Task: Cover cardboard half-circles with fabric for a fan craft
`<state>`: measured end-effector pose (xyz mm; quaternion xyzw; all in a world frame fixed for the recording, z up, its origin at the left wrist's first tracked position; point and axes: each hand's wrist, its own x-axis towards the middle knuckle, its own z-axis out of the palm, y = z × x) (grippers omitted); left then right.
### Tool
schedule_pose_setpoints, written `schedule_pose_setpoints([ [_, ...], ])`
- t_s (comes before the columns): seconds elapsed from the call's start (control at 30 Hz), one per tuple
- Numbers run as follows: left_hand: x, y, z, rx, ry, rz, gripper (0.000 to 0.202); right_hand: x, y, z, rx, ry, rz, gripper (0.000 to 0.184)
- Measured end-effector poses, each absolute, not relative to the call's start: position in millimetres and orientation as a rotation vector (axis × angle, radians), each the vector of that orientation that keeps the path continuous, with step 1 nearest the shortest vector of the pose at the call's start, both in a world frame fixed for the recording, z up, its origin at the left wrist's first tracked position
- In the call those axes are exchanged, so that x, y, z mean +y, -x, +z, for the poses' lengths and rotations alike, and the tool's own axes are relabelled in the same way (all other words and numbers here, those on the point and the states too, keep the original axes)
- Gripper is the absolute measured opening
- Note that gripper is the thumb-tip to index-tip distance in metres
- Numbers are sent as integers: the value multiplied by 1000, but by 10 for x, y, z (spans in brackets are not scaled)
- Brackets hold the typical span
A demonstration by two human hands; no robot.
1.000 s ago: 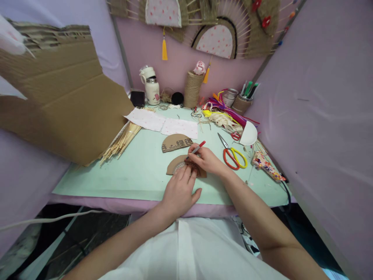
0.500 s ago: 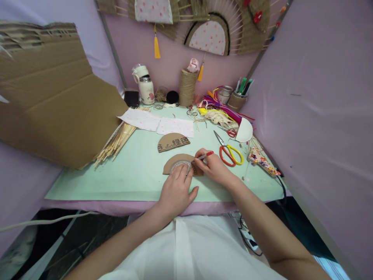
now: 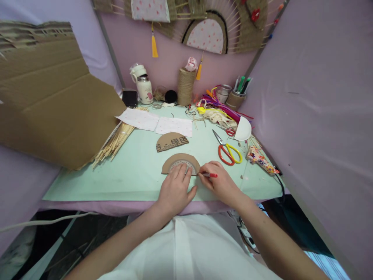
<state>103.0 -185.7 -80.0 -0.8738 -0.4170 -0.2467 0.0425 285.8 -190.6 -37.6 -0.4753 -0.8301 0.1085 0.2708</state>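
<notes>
My left hand (image 3: 175,189) lies flat, fingers stretched out, pressing a clear protractor (image 3: 184,166) onto a brown cardboard half-circle (image 3: 175,160) on the green mat (image 3: 136,175). My right hand (image 3: 220,182) pinches a red pen (image 3: 209,175), with its tip at the lower right corner of the cardboard half-circle. A second cardboard half-circle (image 3: 171,141) with printed characters lies just beyond.
Red and yellow scissors (image 3: 226,148) lie to the right, by a white half-circle (image 3: 243,129) and a patterned glue gun (image 3: 260,160). A large cardboard sheet (image 3: 55,97) leans at the left over bamboo sticks (image 3: 116,140). A twine spool (image 3: 185,86), bottle (image 3: 142,84) and pipe cleaners (image 3: 218,105) stand behind.
My right hand has swept the pen from the top of the half-circle down round its right side to the lower right corner. My left hand stayed pressed on the protractor.
</notes>
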Motion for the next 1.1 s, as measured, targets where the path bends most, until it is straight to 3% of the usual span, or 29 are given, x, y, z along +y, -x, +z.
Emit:
schedule_pose_setpoints([
  [0.27, -1860, -1027, -779, -1294, 2688, -741, 48, -2074, -2947, -238, -1859, 1292, 268, 9],
  [0.53, -1864, -1029, -785, -1293, 2681, -746, 48, -1936, -2866, -532, -1593, 1365, 541, 12],
  [1.1, -1853, -1030, -770, -1267, 2651, -711, 49, -1857, -2805, -634, -1570, 1404, 622, 16],
])
